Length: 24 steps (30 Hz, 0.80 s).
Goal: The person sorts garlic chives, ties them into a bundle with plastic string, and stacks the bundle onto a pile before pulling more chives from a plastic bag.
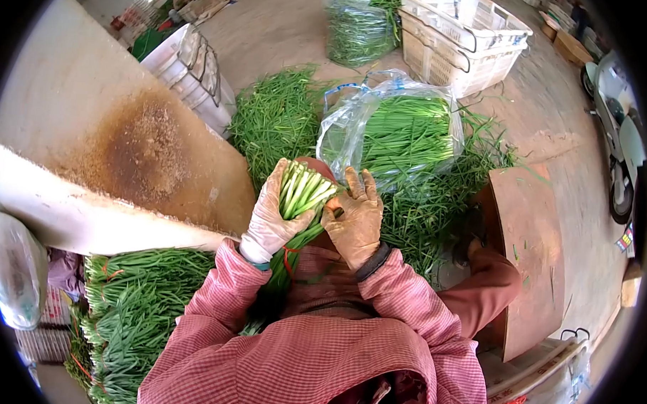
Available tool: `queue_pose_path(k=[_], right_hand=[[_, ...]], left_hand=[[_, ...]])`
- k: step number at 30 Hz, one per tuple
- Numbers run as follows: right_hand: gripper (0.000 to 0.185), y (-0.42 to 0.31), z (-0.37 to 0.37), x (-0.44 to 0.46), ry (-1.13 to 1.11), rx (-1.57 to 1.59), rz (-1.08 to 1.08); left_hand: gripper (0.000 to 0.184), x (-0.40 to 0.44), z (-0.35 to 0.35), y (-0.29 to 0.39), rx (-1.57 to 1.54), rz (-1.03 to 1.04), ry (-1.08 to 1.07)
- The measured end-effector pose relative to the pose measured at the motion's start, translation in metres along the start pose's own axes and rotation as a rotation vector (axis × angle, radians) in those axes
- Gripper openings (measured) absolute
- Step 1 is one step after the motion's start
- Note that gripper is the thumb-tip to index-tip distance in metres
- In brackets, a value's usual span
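Observation:
My left hand (270,218), in a whitish glove, is wrapped around a bunch of chives (304,191). Its pale stem ends point up and away from me, and the green leaves trail down toward my lap. A thin red tie (288,260) shows on the leaves below the hand. At the right side of the bunch is my right hand (356,221), in a stained tan glove. Its thumb and a finger are pinched together beside the stems, with two other fingers raised. Something orange (335,204) shows at that pinch, too small to name.
Chives lie in an open plastic bag (411,130) ahead, with loose leaves (276,118) around it. Tied bunches (145,303) are stacked at my left. A stained board (147,139), white crates (461,46), a brown panel (532,259) and a scooter (614,141) surround me.

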State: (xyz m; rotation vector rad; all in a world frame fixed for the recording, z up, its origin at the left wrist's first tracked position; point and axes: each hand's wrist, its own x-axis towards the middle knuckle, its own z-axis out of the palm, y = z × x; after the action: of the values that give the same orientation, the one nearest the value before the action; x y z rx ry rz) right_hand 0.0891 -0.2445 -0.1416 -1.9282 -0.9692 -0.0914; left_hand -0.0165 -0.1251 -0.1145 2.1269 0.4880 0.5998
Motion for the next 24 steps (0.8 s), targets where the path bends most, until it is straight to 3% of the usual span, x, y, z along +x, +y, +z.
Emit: queue_pose_path(k=[1, 4, 6, 8, 9, 12, 14, 16, 18, 20, 22, 23, 24], right_hand=[[0.008, 0.002, -0.002, 0.000, -0.008, 0.037, 0.011], [0.008, 0.014, -0.005, 0.004, 0.043, 0.241, -0.034], [0.008, 0.021, -0.014, 0.005, 0.054, 0.108, -0.036], [0.017, 0.039, -0.025, 0.014, 0.295, 0.038, -0.159], [0.017, 0.047, -0.034, 0.018, 0.293, 0.039, -0.161], [0.044, 0.059, -0.070, 0.029, 0.266, -0.566, 0.228], [0.044, 0.021, -0.074, 0.018, 0.273, -0.246, -0.159], [0.023, -0.012, -0.055, -0.001, -0.007, -0.150, -0.113], [0.024, 0.002, -0.019, -0.008, -0.219, -0.010, 0.066], [0.019, 0.016, -0.005, -0.010, -0.248, 0.218, 0.056], [0.017, 0.021, 0.000, -0.016, -0.227, 0.320, 0.113], [0.015, 0.024, -0.001, -0.017, -0.202, 0.416, 0.169], [0.015, 0.025, -0.002, -0.017, -0.202, 0.410, 0.169]], left_hand=[[0.080, -0.001, 0.002, 0.007, -0.159, -0.021, -0.002], [0.074, -0.001, 0.002, 0.007, -0.231, 0.007, 0.040], [0.071, -0.004, 0.002, 0.006, -0.235, -0.007, 0.047], [0.069, -0.004, 0.003, -0.002, -0.226, -0.015, 0.052], [0.069, -0.003, 0.003, -0.002, -0.226, -0.016, 0.055], [0.069, -0.005, 0.006, 0.000, -0.220, -0.005, 0.076], [0.070, -0.004, 0.012, 0.002, -0.225, 0.037, 0.096], [0.066, -0.008, 0.013, 0.001, -0.102, 0.074, 0.059], [0.068, -0.007, 0.017, 0.006, -0.101, 0.051, 0.063], [0.072, -0.008, 0.014, 0.010, -0.064, 0.047, 0.067], [0.086, -0.008, 0.001, 0.022, -0.135, 0.038, -0.075], [0.105, -0.006, -0.009, 0.024, -0.448, 0.037, -0.143], [0.120, -0.007, -0.022, 0.003, -0.390, 0.123, -0.179]])
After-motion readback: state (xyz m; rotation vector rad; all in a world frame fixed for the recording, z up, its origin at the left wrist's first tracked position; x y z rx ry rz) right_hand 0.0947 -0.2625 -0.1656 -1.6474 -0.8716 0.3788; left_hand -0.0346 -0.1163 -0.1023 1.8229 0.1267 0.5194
